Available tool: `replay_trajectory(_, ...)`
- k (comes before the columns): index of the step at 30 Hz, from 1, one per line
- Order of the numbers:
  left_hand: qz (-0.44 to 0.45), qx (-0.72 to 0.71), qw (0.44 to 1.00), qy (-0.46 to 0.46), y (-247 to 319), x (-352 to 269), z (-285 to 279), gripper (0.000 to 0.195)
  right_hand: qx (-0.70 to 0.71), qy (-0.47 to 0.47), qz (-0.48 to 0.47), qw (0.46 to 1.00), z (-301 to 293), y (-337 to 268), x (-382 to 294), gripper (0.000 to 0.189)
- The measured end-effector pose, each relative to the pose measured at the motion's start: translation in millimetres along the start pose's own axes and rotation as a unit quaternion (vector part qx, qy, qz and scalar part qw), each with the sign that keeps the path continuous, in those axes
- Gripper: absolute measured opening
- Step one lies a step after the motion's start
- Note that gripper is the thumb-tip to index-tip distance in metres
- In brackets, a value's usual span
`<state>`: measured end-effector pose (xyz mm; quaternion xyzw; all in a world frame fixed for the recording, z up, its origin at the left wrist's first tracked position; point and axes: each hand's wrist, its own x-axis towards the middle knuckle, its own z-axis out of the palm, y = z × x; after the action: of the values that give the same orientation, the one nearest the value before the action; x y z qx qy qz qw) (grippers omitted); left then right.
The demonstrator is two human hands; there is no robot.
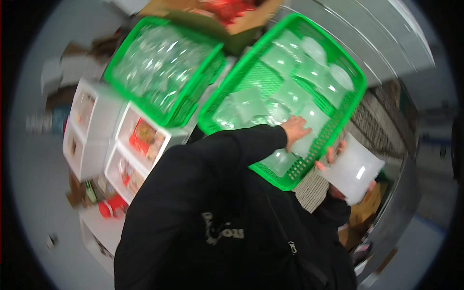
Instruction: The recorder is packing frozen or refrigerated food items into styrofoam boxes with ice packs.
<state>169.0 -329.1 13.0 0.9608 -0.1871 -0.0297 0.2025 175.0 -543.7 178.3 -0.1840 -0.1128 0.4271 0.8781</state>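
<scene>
My left hand (295,130) reaches into a large green plastic basket (357,85), over a pale pouch (312,119). Its fingers are spread and appear to touch the pouches; blur hides the exact contact. Several translucent whitish pouches (281,59) lie in the basket, with patches of its mesh bottom showing between them. Outside the basket's right side, my right hand (330,156) grips a square whitish pouch (355,168). Fingertips show at the pouch's edges, while the rest of that hand is mostly behind it.
Left of the basket stands another green basket (136,96) filled with clear plastic packaging (163,65). White bins (125,125) with red packets (142,136) are nearer me. A cardboard box (174,16) with red contents sits beyond, and a metal surface (348,32) lies far right.
</scene>
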Motion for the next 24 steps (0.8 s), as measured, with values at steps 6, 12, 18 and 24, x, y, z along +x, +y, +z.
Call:
replay_trajectory(6, -0.207, -0.317, 0.898, 0.225, 36, -90, -71, 0.104, -0.039, -0.082, -0.016, 0.996, 9, 19, -5, 0.113)
replay_trajectory(12, -0.173, -0.516, 0.713, 0.442, 9, -326, -137, 0.101, -0.345, -0.062, 0.041, 0.936, 80, 133, 43, 0.123)
replay_trajectory(18, -0.443, -0.179, 0.71, 0.517, -42, -558, -131, 0.097, -0.693, -0.453, 0.037, 0.559, 154, 349, 141, 0.098)
replay_trajectory(24, -0.524, -0.125, 0.708, 0.457, -75, -611, -128, 0.101, -0.786, -0.546, 0.053, 0.286, 125, 543, 165, 0.102)
